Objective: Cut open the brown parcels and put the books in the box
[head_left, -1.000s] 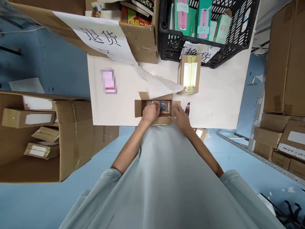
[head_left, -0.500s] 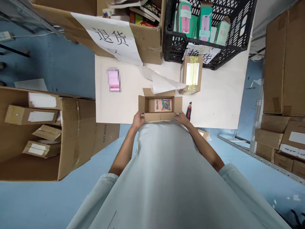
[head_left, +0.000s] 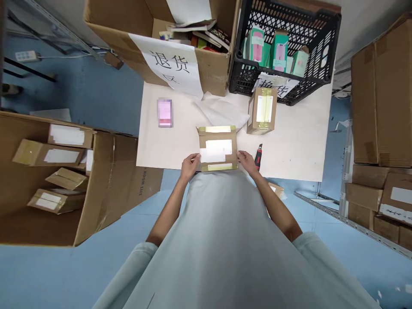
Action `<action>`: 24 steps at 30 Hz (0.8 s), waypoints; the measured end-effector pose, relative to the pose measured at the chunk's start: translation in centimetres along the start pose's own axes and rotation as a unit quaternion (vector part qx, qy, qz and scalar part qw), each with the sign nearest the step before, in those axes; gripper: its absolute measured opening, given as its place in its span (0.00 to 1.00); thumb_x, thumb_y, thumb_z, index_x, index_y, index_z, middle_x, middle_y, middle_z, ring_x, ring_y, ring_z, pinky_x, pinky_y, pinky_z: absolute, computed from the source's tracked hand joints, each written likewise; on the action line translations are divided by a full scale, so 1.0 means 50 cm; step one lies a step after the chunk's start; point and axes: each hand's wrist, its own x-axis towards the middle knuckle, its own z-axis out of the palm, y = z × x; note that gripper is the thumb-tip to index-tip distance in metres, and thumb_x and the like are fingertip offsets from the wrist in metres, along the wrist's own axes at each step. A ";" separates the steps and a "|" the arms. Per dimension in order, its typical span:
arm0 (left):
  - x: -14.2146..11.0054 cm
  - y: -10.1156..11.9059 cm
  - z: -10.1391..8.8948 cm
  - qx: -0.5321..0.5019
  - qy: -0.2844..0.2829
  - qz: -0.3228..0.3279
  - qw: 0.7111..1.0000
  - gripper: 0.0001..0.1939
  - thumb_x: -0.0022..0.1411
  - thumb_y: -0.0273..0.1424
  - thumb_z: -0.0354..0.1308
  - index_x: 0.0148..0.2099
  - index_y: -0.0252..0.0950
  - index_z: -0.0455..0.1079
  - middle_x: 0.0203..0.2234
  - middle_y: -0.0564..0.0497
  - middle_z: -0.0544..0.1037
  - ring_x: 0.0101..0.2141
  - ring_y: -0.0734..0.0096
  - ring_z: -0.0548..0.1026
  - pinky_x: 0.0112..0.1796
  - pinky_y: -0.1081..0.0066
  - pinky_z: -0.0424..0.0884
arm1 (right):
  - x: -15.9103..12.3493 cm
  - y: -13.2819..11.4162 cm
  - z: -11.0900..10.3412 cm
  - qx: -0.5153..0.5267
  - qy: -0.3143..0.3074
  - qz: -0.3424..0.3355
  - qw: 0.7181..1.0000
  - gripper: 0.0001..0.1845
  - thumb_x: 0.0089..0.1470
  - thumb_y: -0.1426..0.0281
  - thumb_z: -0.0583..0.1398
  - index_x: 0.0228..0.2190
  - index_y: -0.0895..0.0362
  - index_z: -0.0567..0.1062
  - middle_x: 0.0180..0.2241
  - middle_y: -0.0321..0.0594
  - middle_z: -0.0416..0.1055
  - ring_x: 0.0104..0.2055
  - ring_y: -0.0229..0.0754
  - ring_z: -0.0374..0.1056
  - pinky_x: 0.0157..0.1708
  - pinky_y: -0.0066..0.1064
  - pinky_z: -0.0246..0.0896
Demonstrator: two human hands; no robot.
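Note:
A small cardboard box (head_left: 234, 148) lies at the table's front edge, close against my shirt. Its upper face carries white labels (head_left: 214, 150), with strips of yellowish tape along the far and near edges. The inside and the printed item in it are hidden. My left hand (head_left: 190, 165) pinches the box's left edge with bent fingers. At the opposite edge, my right hand (head_left: 246, 160) grips with thumb and fingertips. A red and black box cutter (head_left: 258, 157) lies just right of my right hand. Crumpled white paper (head_left: 222, 112) rests beyond the box.
A taped carton (head_left: 262, 111) stands behind the cutter. Farther back are a large box of books (head_left: 212, 71) and a black crate (head_left: 241, 77) with green packages. A blurred pink item (head_left: 165, 113) lies left on the white table (head_left: 296, 146). Another large box (head_left: 106, 184) holds parcels at left.
The box stood with flaps spread and a printed item visible inside; now a labelled face is up and the inside is hidden. Both hands stay at its sides. The view has shifted slightly.

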 end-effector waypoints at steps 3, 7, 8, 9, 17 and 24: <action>-0.023 -0.018 0.001 -0.008 -0.024 -0.009 1.000 0.32 0.68 0.56 0.66 0.58 0.34 0.80 0.61 0.33 0.85 0.59 0.48 0.84 0.58 0.55 0.81 | -0.035 0.019 -0.002 0.027 -0.022 0.023 0.999 0.29 0.70 0.45 0.62 0.54 0.57 0.82 0.59 0.56 0.84 0.58 0.52 0.83 0.56 0.50 0.82; -0.052 -0.022 0.012 -0.022 -0.056 0.015 0.998 0.34 0.68 0.57 0.67 0.61 0.34 0.81 0.62 0.36 0.85 0.62 0.47 0.83 0.64 0.56 0.78 | -0.061 0.022 -0.003 0.072 -0.061 0.003 0.996 0.32 0.62 0.46 0.70 0.56 0.56 0.82 0.62 0.55 0.83 0.64 0.55 0.80 0.65 0.53 0.76; -0.057 -0.020 0.015 -0.021 -0.060 0.025 0.998 0.34 0.69 0.57 0.66 0.61 0.34 0.81 0.62 0.36 0.85 0.63 0.47 0.82 0.66 0.56 0.76 | -0.061 0.019 -0.003 0.077 -0.063 -0.006 0.995 0.33 0.61 0.45 0.70 0.56 0.55 0.82 0.61 0.55 0.83 0.65 0.55 0.79 0.67 0.54 0.74; -0.061 -0.016 0.017 -0.018 -0.059 0.035 0.997 0.34 0.70 0.58 0.65 0.61 0.34 0.81 0.63 0.36 0.84 0.64 0.47 0.82 0.67 0.56 0.75 | -0.059 0.015 -0.002 0.079 -0.062 -0.015 0.995 0.34 0.61 0.43 0.70 0.56 0.55 0.83 0.61 0.54 0.83 0.65 0.55 0.79 0.67 0.55 0.74; -0.079 0.053 0.009 -0.049 -0.014 0.087 0.995 0.30 0.77 0.54 0.60 0.65 0.35 0.77 0.66 0.35 0.81 0.67 0.50 0.79 0.67 0.56 0.75 | -0.039 -0.035 -0.009 0.098 0.012 -0.029 0.995 0.40 0.64 0.38 0.63 0.60 0.57 0.78 0.51 0.52 0.83 0.52 0.51 0.81 0.57 0.47 0.79; -0.075 0.158 -0.033 0.005 0.008 0.167 0.986 0.35 0.79 0.58 0.56 0.75 0.43 0.73 0.66 0.39 0.77 0.58 0.56 0.82 0.56 0.61 0.83 | -0.043 -0.131 -0.058 0.013 0.103 -0.085 0.991 0.39 0.72 0.38 0.55 0.60 0.55 0.83 0.55 0.52 0.83 0.45 0.50 0.80 0.53 0.43 0.78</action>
